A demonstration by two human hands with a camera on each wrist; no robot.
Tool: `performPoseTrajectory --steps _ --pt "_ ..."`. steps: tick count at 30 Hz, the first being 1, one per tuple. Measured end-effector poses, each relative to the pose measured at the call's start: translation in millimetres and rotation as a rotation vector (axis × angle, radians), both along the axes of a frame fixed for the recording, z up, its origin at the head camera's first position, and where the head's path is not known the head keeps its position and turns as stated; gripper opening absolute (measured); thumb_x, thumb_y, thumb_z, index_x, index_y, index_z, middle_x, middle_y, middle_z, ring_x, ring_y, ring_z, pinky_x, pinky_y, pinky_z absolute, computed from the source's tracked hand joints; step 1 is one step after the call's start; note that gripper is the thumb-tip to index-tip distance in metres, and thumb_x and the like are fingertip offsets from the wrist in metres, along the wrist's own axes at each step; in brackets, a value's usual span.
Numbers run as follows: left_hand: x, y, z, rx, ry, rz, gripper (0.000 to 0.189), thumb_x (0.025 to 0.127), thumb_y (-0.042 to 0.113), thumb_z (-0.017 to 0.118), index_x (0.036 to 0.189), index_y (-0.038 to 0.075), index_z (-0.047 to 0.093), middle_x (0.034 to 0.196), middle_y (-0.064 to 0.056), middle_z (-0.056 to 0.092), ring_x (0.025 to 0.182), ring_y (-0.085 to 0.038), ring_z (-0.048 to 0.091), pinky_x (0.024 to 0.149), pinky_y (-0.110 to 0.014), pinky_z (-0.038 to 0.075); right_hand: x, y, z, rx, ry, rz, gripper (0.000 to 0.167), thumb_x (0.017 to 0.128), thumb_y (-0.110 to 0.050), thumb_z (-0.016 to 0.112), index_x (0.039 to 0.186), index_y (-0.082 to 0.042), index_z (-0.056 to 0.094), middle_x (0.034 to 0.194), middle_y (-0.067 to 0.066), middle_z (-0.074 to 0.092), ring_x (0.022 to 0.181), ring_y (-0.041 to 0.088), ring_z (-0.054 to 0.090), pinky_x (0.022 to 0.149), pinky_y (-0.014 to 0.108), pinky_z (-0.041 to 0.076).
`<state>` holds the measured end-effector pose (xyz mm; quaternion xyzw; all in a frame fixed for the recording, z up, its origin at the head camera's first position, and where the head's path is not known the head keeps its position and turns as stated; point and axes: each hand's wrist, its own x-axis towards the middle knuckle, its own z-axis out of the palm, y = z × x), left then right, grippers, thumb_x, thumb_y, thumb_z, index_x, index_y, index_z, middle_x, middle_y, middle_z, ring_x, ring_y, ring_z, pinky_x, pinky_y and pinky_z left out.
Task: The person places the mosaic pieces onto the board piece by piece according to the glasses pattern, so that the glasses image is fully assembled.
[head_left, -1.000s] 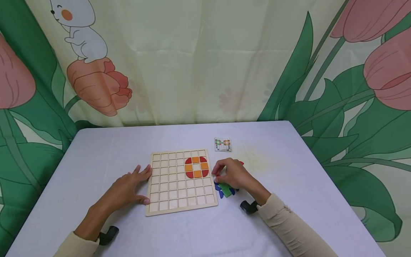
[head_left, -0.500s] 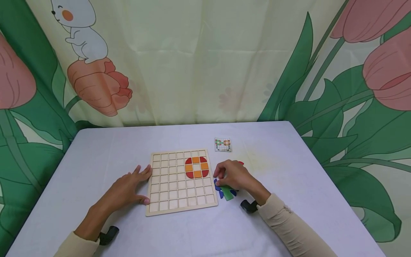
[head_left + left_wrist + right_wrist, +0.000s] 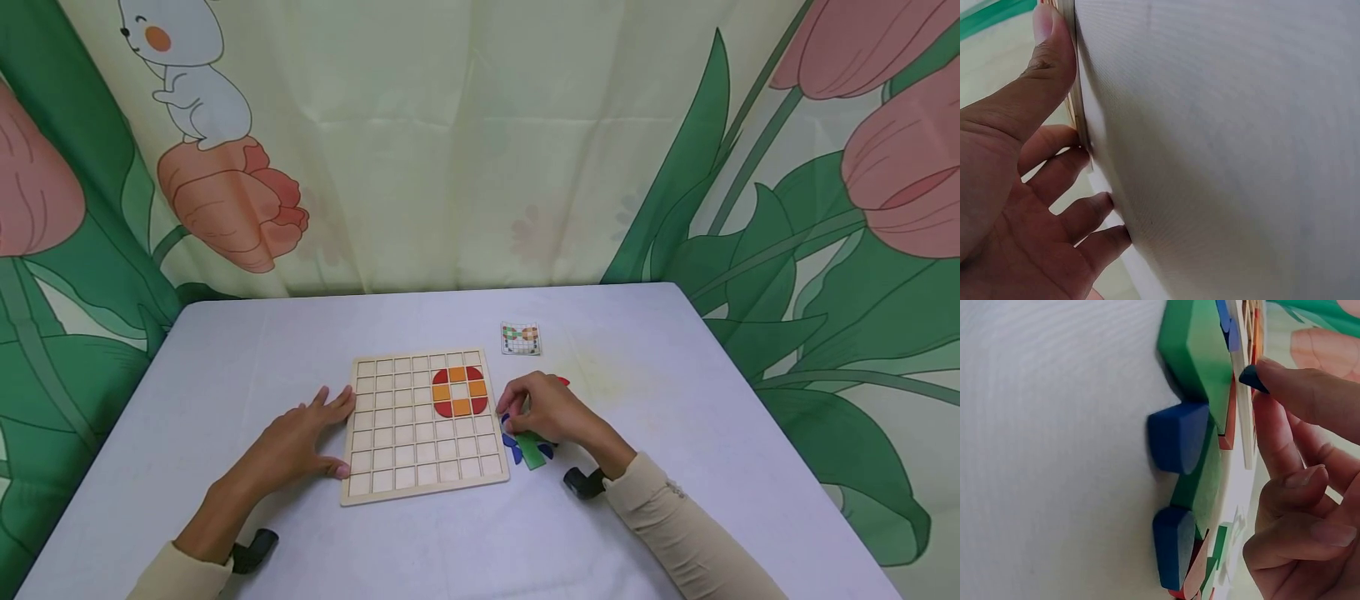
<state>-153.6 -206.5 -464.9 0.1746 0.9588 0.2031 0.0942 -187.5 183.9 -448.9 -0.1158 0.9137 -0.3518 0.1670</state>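
My left hand (image 3: pixel 300 437) lies along the left edge of a square wooden grid board (image 3: pixel 397 454), thumb and fingertips touching its side. In the right wrist view, my right hand (image 3: pixel 1310 469) pinches a small dark blue piece (image 3: pixel 1252 379) between thumb and forefinger, just off the table. Below and beside that hand lies a loose pile with a green piece (image 3: pixel 531 452), several blue pieces (image 3: pixel 1179 437) and some red ones, partly hidden by the hand. On the board, red corner pieces (image 3: pixel 442 407) and orange squares (image 3: pixel 457 374) form a ring around one bare cell.
A small pattern card (image 3: pixel 521 338) lies behind the board's far right corner. One red piece (image 3: pixel 563 381) shows beyond my right hand. White cloth covers the table (image 3: pixel 247 350), and a printed curtain (image 3: pixel 465 167) hangs behind it.
My right hand has shifted slightly to the right over the pile. The green piece has moved a little toward me. My left hand and the board have not visibly moved.
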Motion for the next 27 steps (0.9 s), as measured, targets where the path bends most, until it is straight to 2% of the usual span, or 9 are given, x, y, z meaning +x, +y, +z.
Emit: performPoseTrajectory --steps 2,7,12,19,24,27 --pt "0.0 0.0 -0.1 0.0 -0.001 0.002 0.116 0.062 0.038 0.099 0.161 0.008 0.045 0.167 -0.022 0.04 0.15 -0.061 0.037 0.113 -0.08 0.037 0.0 0.3 0.0 -0.006 0.001 -0.011 0.015 0.087 -0.007 0.087 0.09 -0.019 0.078 0.078 -0.001 0.068 0.07 0.018 0.061 0.06 0.026 0.047" --pt "0.1 -0.3 -0.4 0.001 0.002 0.002 0.116 0.062 0.039 0.099 0.161 0.008 0.045 0.167 -0.022 0.04 0.149 -0.061 0.037 0.113 -0.08 0.037 0.4 -1.3 0.7 -0.002 0.032 -0.053 0.016 0.088 -0.011 0.087 0.089 -0.02 0.074 0.082 -0.003 0.068 0.072 0.018 0.06 0.059 0.026 0.048" --pt "-0.1 -0.3 -0.6 -0.002 0.007 -0.001 0.116 0.062 0.039 0.099 0.16 0.008 0.046 0.167 -0.023 0.04 0.149 -0.061 0.038 0.112 -0.08 0.037 2.2 -4.5 3.8 0.0 0.037 -0.061 0.012 0.09 -0.015 0.086 0.096 -0.024 0.08 0.081 -0.004 0.067 0.071 0.019 0.056 0.055 0.025 0.042" --pt "0.8 -1.3 -1.5 0.008 0.01 -0.006 0.116 0.063 0.039 0.099 0.161 0.007 0.045 0.168 -0.021 0.04 0.151 -0.059 0.037 0.113 -0.079 0.037 3.3 -6.3 4.2 -0.031 0.08 -0.028 0.015 0.09 -0.01 0.084 0.093 -0.022 0.074 0.086 -0.007 0.071 0.072 0.018 0.056 0.058 0.024 0.042" --pt "1.0 -1.9 -1.0 0.011 0.024 -0.017 0.115 0.063 0.038 0.099 0.16 0.006 0.046 0.167 -0.02 0.041 0.152 -0.056 0.036 0.113 -0.078 0.038 3.5 -9.0 4.6 -0.015 0.084 -0.061 0.015 0.089 -0.015 0.088 0.091 -0.023 0.075 0.093 -0.009 0.074 0.076 0.019 0.055 0.061 0.025 0.042" --pt "1.0 -1.8 -1.5 0.011 0.025 -0.017 0.115 0.063 0.038 0.099 0.16 0.006 0.046 0.167 -0.018 0.041 0.153 -0.055 0.036 0.114 -0.077 0.038 3.7 -10.6 4.7 -0.017 0.087 -0.078 0.014 0.089 -0.017 0.088 0.091 -0.024 0.076 0.091 -0.008 0.071 0.08 0.018 0.056 0.063 0.026 0.044"
